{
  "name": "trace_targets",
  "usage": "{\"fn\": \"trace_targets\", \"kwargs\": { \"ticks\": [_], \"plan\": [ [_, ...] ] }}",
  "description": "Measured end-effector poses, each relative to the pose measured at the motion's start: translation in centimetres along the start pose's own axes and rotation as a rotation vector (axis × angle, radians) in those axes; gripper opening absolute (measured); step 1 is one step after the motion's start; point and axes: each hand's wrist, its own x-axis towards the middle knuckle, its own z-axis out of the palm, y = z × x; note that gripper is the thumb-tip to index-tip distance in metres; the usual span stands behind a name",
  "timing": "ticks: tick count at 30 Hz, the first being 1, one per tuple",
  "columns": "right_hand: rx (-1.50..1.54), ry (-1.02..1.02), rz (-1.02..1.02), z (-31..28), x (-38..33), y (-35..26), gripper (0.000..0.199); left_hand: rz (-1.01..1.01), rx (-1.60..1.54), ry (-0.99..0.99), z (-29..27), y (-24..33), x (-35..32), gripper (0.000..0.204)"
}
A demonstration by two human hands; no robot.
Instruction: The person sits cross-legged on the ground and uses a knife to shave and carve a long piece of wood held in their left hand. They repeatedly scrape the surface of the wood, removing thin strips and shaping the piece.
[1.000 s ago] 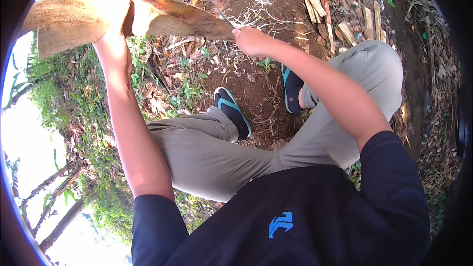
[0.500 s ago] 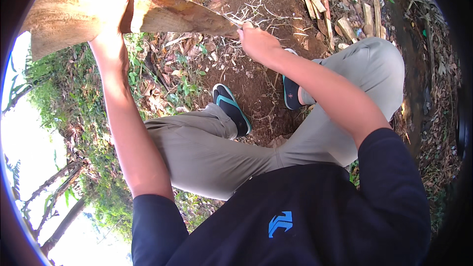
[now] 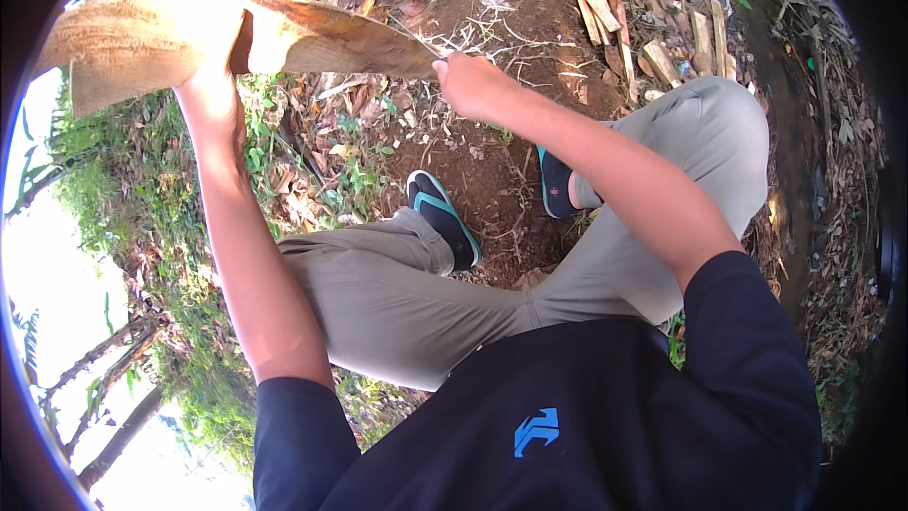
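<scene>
A long, curved tan-brown plank (image 3: 331, 35), which looks like wood, stretches across the upper left. My left hand (image 3: 212, 64) grips its lower edge, with part of the thumb or fingers dark against the lit surface; strong glare washes out the rest. At the plank's right end my right hand (image 3: 473, 87) is closed in a fist around a thin, grey, blade-like tool (image 3: 416, 36). The tool's narrow edge points up and left, lying along the plank's tip. Its handle is hidden inside the fist.
Below are my feet in dark socks and teal-strapped flip-flops (image 3: 445, 218) on brown soil (image 3: 492, 156). Pale shavings (image 3: 497, 36) lie scattered past the right hand. Several split wood pieces (image 3: 596, 5) rest at the upper right. Leaf litter and green plants (image 3: 350, 166) border the left.
My right hand has shifted slightly left and down along the plank's end, and the thin tool shows more clearly above it. The plank has dipped a little; my left hand keeps its grip.
</scene>
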Motion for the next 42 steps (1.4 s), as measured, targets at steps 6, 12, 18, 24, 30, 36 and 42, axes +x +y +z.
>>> {"fn": "trace_targets", "kwargs": {
  "ticks": [6,12,18,24,30,36,42],
  "plan": [
    [-0.134,0.105,-0.042,0.7,-1.1,-0.2,0.045,0.027,0.022,0.003,-1.3,-0.5,-0.4,0.029],
    [-0.421,-0.048,0.155,3.4,3.7,9.1,0.032,0.011,0.096,0.032,0.7,0.9,-1.3,0.032],
    [-0.674,-0.162,-0.015,1.7,5.3,8.6,0.026,0.053,0.274,0.028,-0.4,0.1,-0.8,0.025],
    [-0.458,-0.250,0.134,2.0,4.9,7.8,0.024,0.011,-0.102,0.166,0.5,0.5,-1.1,0.030],
    [0.533,-0.452,0.476,1.4,4.9,8.5,0.043,-0.082,0.017,0.148,0.9,1.1,-0.7,0.020],
    [-0.017,0.048,0.156,0.7,3.4,4.8,0.047,-0.061,0.018,0.155,1.1,1.4,-0.9,0.020],
    [-0.054,0.148,0.133,1.2,3.2,4.2,0.047,-0.038,-0.034,0.147,1.4,1.6,-1.0,0.019]
  ]
}}
